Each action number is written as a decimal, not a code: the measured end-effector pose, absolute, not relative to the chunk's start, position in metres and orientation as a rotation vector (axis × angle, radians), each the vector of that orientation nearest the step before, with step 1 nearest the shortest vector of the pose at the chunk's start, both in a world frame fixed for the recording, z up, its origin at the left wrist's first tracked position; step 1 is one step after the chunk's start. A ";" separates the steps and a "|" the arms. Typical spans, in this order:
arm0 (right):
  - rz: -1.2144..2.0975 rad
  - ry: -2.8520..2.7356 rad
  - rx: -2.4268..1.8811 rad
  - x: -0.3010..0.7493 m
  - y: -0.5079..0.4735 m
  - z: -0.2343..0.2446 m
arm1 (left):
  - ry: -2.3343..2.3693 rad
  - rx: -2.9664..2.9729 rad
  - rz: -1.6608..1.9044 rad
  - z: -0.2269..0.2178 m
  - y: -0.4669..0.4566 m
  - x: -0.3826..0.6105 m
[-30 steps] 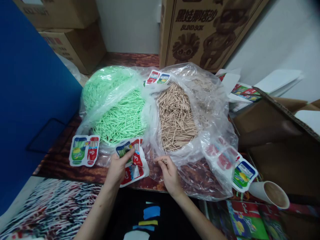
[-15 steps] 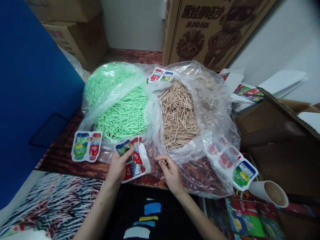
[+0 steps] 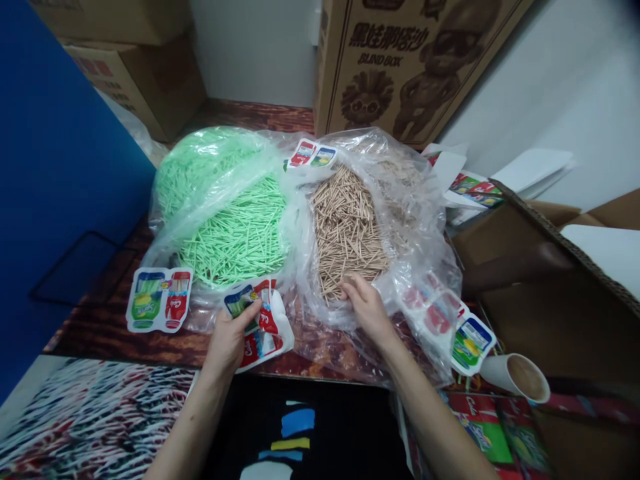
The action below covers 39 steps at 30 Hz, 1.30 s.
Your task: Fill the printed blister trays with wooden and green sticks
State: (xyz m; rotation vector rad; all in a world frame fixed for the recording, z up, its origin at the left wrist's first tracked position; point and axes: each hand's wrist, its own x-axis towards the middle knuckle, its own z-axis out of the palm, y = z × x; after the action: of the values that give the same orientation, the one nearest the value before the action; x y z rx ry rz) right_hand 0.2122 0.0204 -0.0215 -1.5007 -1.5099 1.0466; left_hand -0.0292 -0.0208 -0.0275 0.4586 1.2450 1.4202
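My left hand (image 3: pixel 229 339) is closed round bottle-shaped printed packets (image 3: pixel 267 337), with the thumb pressed on top. They are marked Cola in red, beside a green and blue design, with white edges. My right hand (image 3: pixel 364 303) reaches the front edge of a heap of thin brown sticks (image 3: pixel 350 233) in a clear plastic bag (image 3: pixel 395 267). Its fingers are curled together at the sticks; the fingertips are partly hidden, so how many sticks they hold is unclear. To the left, a second bag holds light green sticks (image 3: pixel 235 233).
A Sprite and Cola packet (image 3: pixel 159 300) lies at the table's left, another (image 3: pixel 307 155) between the bags. At right are a packet (image 3: pixel 473 343), a tipped paper cup (image 3: pixel 520 377) and an open carton (image 3: pixel 550 313). A blind-box carton (image 3: pixel 390 73) stands behind.
My right hand has moved forward and right, from in front of the bags to the brown sticks. Small stick ends showed in its fingers before. My left hand still grips the packets.
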 end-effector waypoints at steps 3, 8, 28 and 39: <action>0.889 -1.827 -1.665 0.212 0.030 -0.026 | 1.224 0.470 1.413 -0.027 -0.022 -0.029; 0.601 -2.173 -1.774 0.190 0.027 -0.033 | 1.237 0.465 1.416 -0.028 -0.023 -0.030; 1.996 -0.838 -1.052 0.213 0.007 -0.006 | 1.166 0.443 1.363 -0.017 -0.015 -0.016; 1.456 -1.296 -1.208 0.177 -0.039 -0.039 | 1.189 0.455 1.366 -0.019 -0.022 -0.019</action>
State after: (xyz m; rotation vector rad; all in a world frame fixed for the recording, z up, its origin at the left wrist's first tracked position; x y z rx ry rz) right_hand 0.1767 -0.0390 -0.0386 -1.2076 -1.2964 1.4562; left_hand -0.0188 -0.0224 -0.0187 0.4554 1.1887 1.3657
